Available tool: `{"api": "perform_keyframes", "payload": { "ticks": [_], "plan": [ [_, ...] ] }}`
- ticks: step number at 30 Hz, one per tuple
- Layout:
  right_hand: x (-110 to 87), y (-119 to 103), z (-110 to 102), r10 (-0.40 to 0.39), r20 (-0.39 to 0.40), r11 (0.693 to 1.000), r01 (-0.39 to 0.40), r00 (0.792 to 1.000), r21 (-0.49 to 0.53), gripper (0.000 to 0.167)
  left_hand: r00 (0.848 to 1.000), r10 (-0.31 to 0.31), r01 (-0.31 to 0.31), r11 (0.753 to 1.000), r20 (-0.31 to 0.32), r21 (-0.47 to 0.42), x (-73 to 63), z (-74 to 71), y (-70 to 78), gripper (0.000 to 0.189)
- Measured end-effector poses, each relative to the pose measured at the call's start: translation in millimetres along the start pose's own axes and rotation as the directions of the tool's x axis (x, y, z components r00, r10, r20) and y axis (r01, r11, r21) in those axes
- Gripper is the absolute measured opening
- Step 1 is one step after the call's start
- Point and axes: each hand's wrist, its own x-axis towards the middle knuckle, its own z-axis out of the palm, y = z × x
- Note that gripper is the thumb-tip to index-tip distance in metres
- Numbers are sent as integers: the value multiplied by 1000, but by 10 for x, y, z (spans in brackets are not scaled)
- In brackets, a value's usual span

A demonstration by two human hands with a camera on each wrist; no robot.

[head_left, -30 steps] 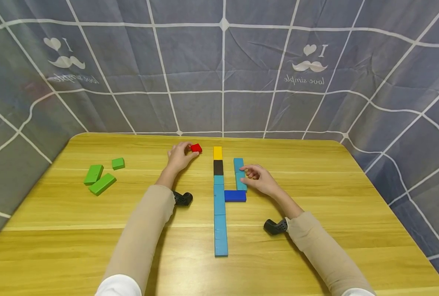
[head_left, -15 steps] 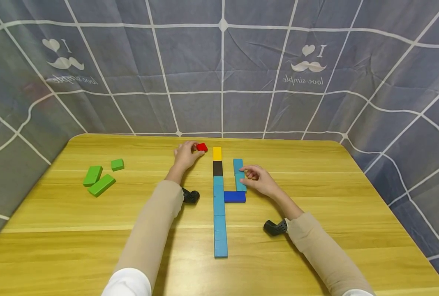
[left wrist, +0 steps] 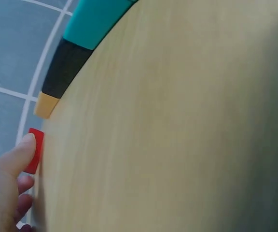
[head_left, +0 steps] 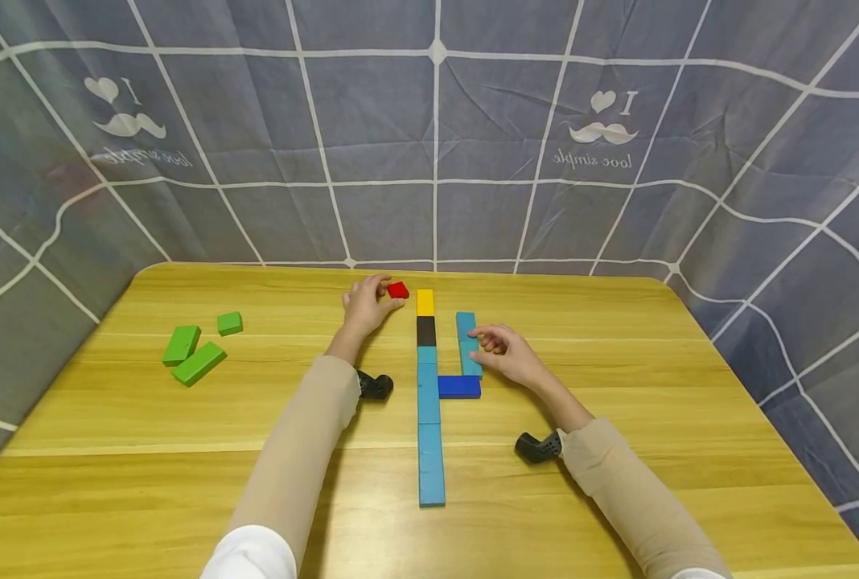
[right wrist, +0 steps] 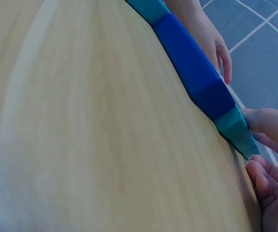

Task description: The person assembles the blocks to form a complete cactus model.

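My left hand (head_left: pixel 366 307) pinches a small red block (head_left: pixel 398 290) between thumb and fingers, just left of a yellow block (head_left: pixel 425 302). In the left wrist view the thumb (left wrist: pixel 23 152) lies against the red block's face. The yellow block tops a straight column, followed by a dark block (head_left: pixel 425 331) and several light blue blocks (head_left: pixel 429 394). A dark blue block (head_left: pixel 460 388) branches off to the right. From its right end two light blue blocks (head_left: pixel 466 325) run away from me. My right hand (head_left: pixel 511 354) rests thumb and index fingertips on these two, the other fingers loosely curled.
Three green blocks (head_left: pixel 199 363) lie apart on the left of the wooden table (head_left: pixel 581 515). Behind the table's far edge hangs a grey curtain (head_left: pixel 371 145) with white lines. Black wrist devices (head_left: pixel 538 447) stick out beside both sleeves.
My left hand has moved right with the red block, closer to the yellow block, slowing in the last half second. The right hand has kept its place.
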Motion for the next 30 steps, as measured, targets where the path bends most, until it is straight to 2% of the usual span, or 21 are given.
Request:
{"api": "perform_keyframes", "payload": {
  "ticks": [6,11,15,17,24,30],
  "plan": [
    [-15,-31,2,11,6,1000,-11,1000,-11,34,995,90,-89,996,48,-17,-72,-53,-8,50],
    [-63,-252,-15,10,10,1000,-10,1000,10,35,987,99,-107,993,127,55,-118,-80,30,58],
    [-85,-359,-22,23,16,1000,-23,1000,6,36,982,92,-109,989,164,101,-106,-75,60,63],
    [-82,-345,-19,19,17,1000,-19,1000,2,36,981,84,-104,989,177,107,-87,-73,74,64],
    [4,-37,4,44,-8,999,-44,999,-1,35,975,37,-61,993,218,102,-18,-80,125,64],
    [16,6,6,29,-13,1000,-28,1000,3,34,965,49,-72,994,257,83,20,-63,167,66]
  ]
}}
